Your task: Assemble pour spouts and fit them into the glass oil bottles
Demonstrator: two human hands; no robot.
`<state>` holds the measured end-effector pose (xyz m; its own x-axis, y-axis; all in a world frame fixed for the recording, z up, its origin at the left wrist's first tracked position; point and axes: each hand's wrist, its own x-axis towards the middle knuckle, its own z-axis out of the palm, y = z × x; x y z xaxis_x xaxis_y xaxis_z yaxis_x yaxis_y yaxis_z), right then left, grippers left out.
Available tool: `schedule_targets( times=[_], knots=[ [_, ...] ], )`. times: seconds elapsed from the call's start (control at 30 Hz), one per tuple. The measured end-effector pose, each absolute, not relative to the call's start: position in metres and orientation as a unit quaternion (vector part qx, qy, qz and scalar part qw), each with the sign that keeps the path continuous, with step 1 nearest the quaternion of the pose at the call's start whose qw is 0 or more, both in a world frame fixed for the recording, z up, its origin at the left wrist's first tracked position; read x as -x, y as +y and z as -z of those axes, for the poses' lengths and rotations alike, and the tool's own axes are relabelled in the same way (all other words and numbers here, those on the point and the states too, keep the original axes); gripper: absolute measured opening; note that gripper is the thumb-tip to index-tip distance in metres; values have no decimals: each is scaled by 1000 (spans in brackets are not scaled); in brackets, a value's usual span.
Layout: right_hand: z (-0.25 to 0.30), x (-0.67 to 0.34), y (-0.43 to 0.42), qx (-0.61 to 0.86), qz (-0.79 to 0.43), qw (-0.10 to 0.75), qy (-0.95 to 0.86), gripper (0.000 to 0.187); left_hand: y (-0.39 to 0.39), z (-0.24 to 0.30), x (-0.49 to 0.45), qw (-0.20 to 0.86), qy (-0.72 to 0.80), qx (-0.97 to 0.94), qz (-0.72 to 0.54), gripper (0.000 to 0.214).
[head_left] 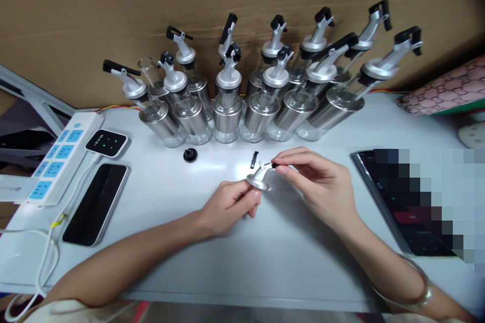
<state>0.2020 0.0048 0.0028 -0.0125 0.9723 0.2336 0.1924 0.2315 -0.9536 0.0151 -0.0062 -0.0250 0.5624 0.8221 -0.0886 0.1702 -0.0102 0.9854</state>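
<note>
Near the middle of the table, my left hand (pixel 233 205) grips the round base of a silver pour spout (pixel 259 179), which tilts up to the right. My right hand (pixel 322 181) pinches a small black tip piece (pixel 275 165) between thumb and fingers, at the upper end of the spout. Whether that piece is seated on the spout I cannot tell. Just beyond the spout lies a black lever (pixel 254 160) on the table. Farther left sits a round black stopper (pixel 190 155).
Several glass bottles (pixel 227 113) with steel sleeves and spouts stand in two rows at the back, before a cardboard wall (pixel 113 0). At left are a power strip (pixel 62 156), a Wi-Fi device (pixel 107 143) and a phone (pixel 96 204). A dark tablet (pixel 397 212) lies at right.
</note>
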Motion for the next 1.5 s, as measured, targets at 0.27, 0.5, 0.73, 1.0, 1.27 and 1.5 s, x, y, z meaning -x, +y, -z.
schedule_targets(
  times=[0.27, 0.5, 0.73, 1.0, 1.27, 1.5],
  knots=[
    [-2, -197, 2, 492, -419, 537, -543, 9, -5, 23, -15, 597, 381, -654, -265, 31],
    [0, -195, 2, 489, -463, 530, -515, 6, -4, 22, -15, 597, 381, -661, -249, 32],
    [2, -193, 1, 465, -501, 496, -536, 15, -5, 22, -15, 591, 389, -663, -244, 36],
    [8, -188, -5, 434, -569, 475, -512, 41, -4, 26, -17, 572, 419, -666, -230, 41],
    [2, -188, -5, 475, -596, 440, -475, 44, -3, 24, -14, 568, 412, -680, -214, 42],
    [2, -188, -7, 476, -565, 441, -509, 40, -4, 26, -15, 567, 408, -679, -227, 40]
  ],
)
